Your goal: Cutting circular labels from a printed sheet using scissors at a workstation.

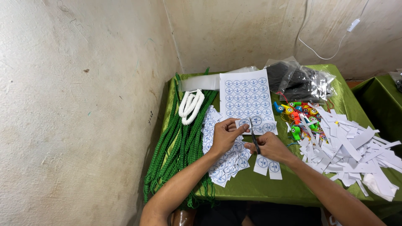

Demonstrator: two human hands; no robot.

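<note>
I have the scissors [254, 137] in my right hand [270, 146], fingers closed through the handles, blades pointing up and away from me into the lower edge of the sheet [247, 98]. My left hand [224, 136] pinches the strip I am freeing, thumb on top and fingers curled under, just left of the blades.

The sheet lies flat on the green cloth [293, 184], printed with rows of round blue badges. To do this cut well, I judge I should keep the blades in the white gap between two columns of circles and run straight, not clipping any ring. The left hand ought to hold the paper taut and lift it slightly off the cloth, so the lower blade slides under without snagging the fabric. Long, even closes of the blades would leave a cleaner edge than many small snips.

Cut pieces [226, 161] pile under my left wrist, and two more [268, 166] lie below my right hand. Green cords [176, 150] run along the left edge, white scraps [356, 150] heap to the right beside coloured whistles [295, 113].
</note>
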